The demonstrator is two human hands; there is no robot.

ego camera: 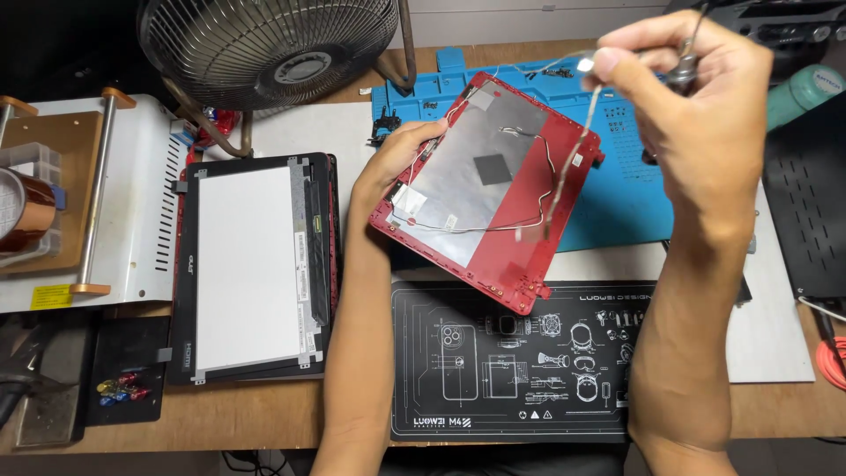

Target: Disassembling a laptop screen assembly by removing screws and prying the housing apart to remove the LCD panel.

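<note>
Head view: red laptop lid cover, foil-lined inner side up, is held tilted above the black work mat and the blue silicone mat. Left hand grips the cover's left edge, thumb on the foil, fingers under the rim. Thin cable runs from the cover's inside up to the right hand, raised above the cover's right corner; its fingertips are pinched closed on the cable's top end. Left of the cover a loose display panel lies flat on the bench. Behind it stands a fan; a green bottle is at far right.
</note>
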